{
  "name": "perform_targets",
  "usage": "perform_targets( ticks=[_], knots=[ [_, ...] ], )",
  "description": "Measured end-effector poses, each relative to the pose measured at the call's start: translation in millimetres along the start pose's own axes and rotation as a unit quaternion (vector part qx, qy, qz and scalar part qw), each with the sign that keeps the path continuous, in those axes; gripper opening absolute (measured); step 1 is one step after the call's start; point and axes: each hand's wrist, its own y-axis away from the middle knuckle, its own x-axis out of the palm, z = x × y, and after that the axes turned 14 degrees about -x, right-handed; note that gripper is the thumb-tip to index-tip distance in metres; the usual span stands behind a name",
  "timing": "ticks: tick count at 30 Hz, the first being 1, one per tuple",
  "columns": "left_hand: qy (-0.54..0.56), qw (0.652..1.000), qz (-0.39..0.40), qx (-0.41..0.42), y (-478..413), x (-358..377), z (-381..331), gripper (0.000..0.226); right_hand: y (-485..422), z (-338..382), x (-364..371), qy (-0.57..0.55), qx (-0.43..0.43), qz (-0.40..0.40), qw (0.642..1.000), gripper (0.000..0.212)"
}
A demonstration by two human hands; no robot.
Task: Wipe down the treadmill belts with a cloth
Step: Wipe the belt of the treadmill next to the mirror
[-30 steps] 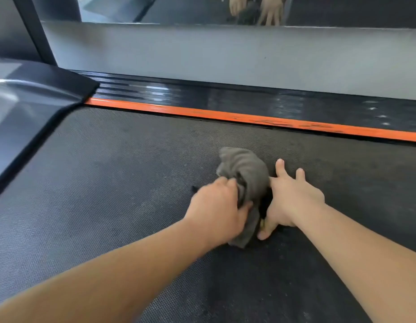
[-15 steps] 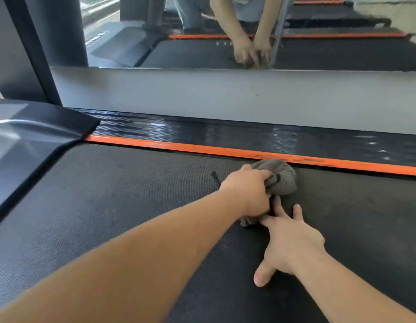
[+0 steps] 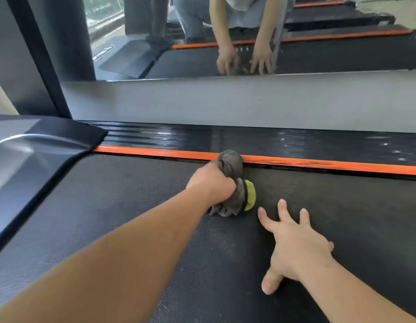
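- Grey cloth (image 3: pixel 230 173), bunched into a wad, sits at the far edge of the belt (image 3: pixel 132 217). Its top end overlaps the orange strip (image 3: pixel 319 165) running along that edge.
- Yellow-green patch (image 3: pixel 250 194) shows low on the cloth's R side, w/ a dark band beside it. Can't tell if it's part of the cloth or a separate thing wrapped in it.
- L hand (image 3: pixel 211 187) grips the cloth, fingers curled round the wad's middle, knuckles up. Forearm reaches in from lower L of view.
- R hand (image 3: pixel 295 245) lies flat on the belt, palm down, fingers straight & spread, thumb toward the near side; holds nothing. It's near the cloth, to its R & closer to the person, not touching it.
- Belt is dark, fine-textured, w/ pale specks btwn the two arms.
- Beyond the orange strip: glossy black ribbed side rail (image 3: pixel 202 136) w/ light glints.
- Beyond the rail: plain grey wall base (image 3: pixel 225 101), w/ a mirror (image 3: pixel 155 54) above it.
- Mirror shows the person's two hands reaching down, plus dark belts w/ orange strips.
- Far L: glossy dark motor cover (image 3: pixel 27 155) at the belt's end, w/ a black post (image 3: pixel 39 54) rising behind it.
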Motion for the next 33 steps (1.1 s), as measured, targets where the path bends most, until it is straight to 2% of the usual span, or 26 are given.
perform_targets(
  ticks=[3,5,8,11,15,17,19,21,24,25,27,28,30,32,33],
  knots=[
    [-0.061,0.990,0.074,0.101,43,35,-43,0.037,3,0,0,0.009,0.022,0.006,1.000,0.150],
    [-0.104,0.982,0.064,0.144,55,42,-59,0.037,3,-1,2,0.018,0.021,0.006,1.000,0.148],
    [-0.144,0.980,0.015,0.136,40,27,-44,0.047,5,2,3,0.024,0.001,-0.012,1.000,0.147],
    [-0.181,0.979,-0.068,0.065,7,-5,10,0.060,7,4,2,0.018,-0.007,-0.011,1.000,0.153],
    [-0.157,0.969,-0.161,-0.103,-39,-57,91,0.059,2,2,1,0.006,-0.009,-0.008,1.000,0.155],
    [-0.102,0.963,-0.173,-0.181,-43,-54,101,0.059,2,2,1,0.004,-0.006,-0.009,1.000,0.155],
    [-0.044,0.963,-0.171,-0.203,-38,-34,87,0.051,1,2,2,0.003,-0.005,-0.006,1.000,0.155],
    [0.002,0.978,-0.141,-0.154,-24,-16,59,0.043,-1,2,2,0.003,-0.006,-0.005,1.000,0.156],
    [-0.030,0.999,-0.037,0.015,19,23,16,0.022,1,1,1,0.007,-0.005,-0.006,1.000,0.152],
    [-0.063,0.994,-0.002,0.085,34,36,8,0.023,2,0,2,0.012,-0.008,-0.009,1.000,0.149],
    [-0.119,0.981,0.010,0.150,37,36,3,0.040,2,-1,5,0.021,-0.015,-0.019,0.999,0.147],
    [-0.148,0.978,-0.015,0.147,25,26,6,0.048,3,-1,5,0.022,-0.014,-0.021,0.999,0.149],
    [-0.158,0.982,-0.075,0.074,-4,4,24,0.057,3,0,5,0.021,-0.010,-0.020,1.000,0.155],
    [-0.119,0.984,-0.131,-0.035,-19,-9,44,0.055,-1,0,6,0.021,-0.011,-0.017,1.000,0.157],
    [-0.108,0.983,-0.139,-0.053,-14,-6,45,0.053,-3,0,5,0.022,-0.009,-0.015,1.000,0.157]
  ],
)
